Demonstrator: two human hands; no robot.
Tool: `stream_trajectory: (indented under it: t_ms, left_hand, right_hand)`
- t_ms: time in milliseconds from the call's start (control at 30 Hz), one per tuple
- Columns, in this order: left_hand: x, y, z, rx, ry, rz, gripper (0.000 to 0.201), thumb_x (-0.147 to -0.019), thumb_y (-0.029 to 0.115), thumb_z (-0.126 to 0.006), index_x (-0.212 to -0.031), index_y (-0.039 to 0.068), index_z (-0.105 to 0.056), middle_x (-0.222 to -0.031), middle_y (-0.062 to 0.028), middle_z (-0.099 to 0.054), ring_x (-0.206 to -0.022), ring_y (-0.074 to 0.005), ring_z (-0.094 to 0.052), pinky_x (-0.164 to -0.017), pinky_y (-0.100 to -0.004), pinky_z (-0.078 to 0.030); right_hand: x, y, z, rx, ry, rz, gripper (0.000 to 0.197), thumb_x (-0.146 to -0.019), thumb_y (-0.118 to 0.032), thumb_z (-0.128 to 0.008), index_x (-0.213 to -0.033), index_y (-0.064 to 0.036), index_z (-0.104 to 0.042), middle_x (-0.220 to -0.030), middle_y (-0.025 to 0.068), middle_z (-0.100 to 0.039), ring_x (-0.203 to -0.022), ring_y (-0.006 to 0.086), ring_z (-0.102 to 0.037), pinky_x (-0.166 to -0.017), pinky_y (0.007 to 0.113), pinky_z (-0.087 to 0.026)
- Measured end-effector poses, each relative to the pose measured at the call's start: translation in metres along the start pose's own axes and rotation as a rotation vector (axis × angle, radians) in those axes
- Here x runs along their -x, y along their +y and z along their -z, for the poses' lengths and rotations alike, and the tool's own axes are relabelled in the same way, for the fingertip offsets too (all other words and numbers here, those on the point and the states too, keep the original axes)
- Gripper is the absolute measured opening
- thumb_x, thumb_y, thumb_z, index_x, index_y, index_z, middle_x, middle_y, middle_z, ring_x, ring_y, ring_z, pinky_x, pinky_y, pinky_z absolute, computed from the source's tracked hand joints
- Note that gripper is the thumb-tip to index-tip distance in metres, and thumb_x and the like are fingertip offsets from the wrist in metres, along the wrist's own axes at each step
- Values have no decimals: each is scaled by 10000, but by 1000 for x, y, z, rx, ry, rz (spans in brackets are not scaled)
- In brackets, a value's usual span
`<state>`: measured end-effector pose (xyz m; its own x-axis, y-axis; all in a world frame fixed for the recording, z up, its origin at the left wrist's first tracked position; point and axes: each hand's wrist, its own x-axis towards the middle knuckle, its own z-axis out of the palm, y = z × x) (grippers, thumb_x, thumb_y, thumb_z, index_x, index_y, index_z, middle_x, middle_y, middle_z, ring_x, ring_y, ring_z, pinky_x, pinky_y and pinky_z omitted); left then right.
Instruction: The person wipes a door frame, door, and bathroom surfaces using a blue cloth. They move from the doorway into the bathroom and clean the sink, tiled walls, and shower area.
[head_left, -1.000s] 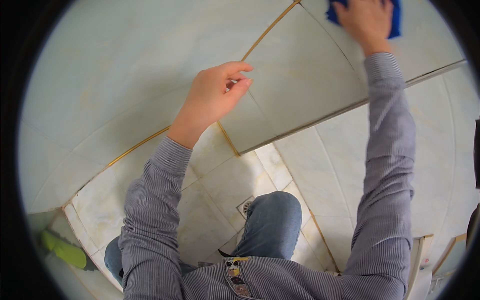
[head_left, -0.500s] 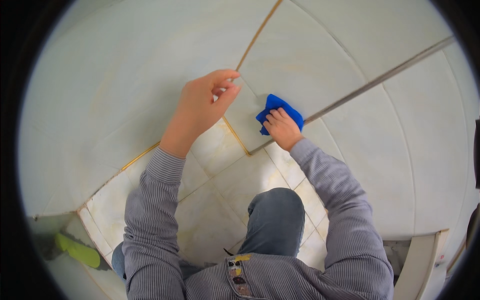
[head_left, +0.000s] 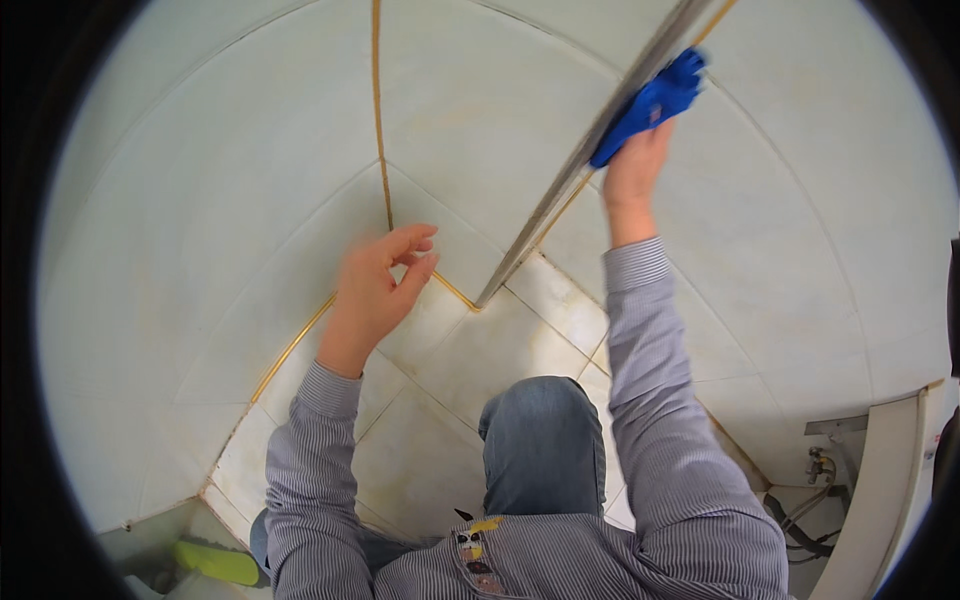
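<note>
In my right hand (head_left: 636,180) is a bunched blue cloth (head_left: 655,105), pressed at the upper right along the grey metal strip (head_left: 560,190) that runs up the pale tiled wall (head_left: 480,110). The fingers are partly hidden by the cloth. My left hand (head_left: 375,290) hovers near the wall corner, beside the gold vertical seam (head_left: 380,120). Its fingers are loosely bent, with a gap between them and the thumb. Nothing shows in it, and the hand is slightly blurred.
Off-white floor tiles (head_left: 430,450) lie below, around my bent knee (head_left: 545,440). Gold trim (head_left: 290,350) follows the wall's foot. A bright green object (head_left: 215,563) is at the lower left. At the lower right, a pale panel (head_left: 880,480) stands beside a metal valve (head_left: 818,465) with hoses.
My right hand has carried the blue cloth up and to the right along the metal strip. My left hand sits lower and slightly further left. The whole view has turned.
</note>
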<state>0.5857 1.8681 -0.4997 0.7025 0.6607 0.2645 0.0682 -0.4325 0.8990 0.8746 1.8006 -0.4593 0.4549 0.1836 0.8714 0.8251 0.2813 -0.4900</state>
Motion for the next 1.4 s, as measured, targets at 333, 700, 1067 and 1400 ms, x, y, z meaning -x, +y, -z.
stream_trajectory:
  t_ms: [333,700,1067,1400]
  left_hand:
    - [-57,60,-42,-356,281,-573,405,-781,82,-646,-1162,-3,-539,-1229,-187,-524,-1112,-316,-513,-928,-374,-408]
    - [-140,142,-75,-295,551,-847,718,-868,266,-614,-1392,-18,-214,-1414,-166,-289,-1307,-248,-296,-1062,-371,-237]
    - [-146,142,-102,-254,592,-881,766,-904,293,-545,-1395,-69,-82,-1417,-198,-208,-1281,-253,-284,-1067,-329,-214]
    - [-149,138,-91,-514,692,-840,593,-847,157,-642,-1292,-62,-318,-1249,-140,-382,-1080,-187,-433,-948,-265,-334]
  right_hand:
    - [136,40,2,-515,174,-1577,535,-975,-287,-358,-1419,-33,-199,-1412,124,-332,-1273,254,-346,-1049,341,-296]
    - [-60,9,-11,-79,152,249,519,-760,-144,-601,-1251,-22,-487,-1319,223,-426,-1157,356,-440,-967,380,-343]
    - [138,92,0,-482,217,-1456,524,-914,-189,-457,-1375,2,-294,-1334,205,-420,-1219,286,-420,-1002,331,-336]
    - [-86,14,91,483,65,818,463,-662,-90,-619,-1124,-56,-606,-1245,200,-512,-1130,331,-460,-900,381,-369]
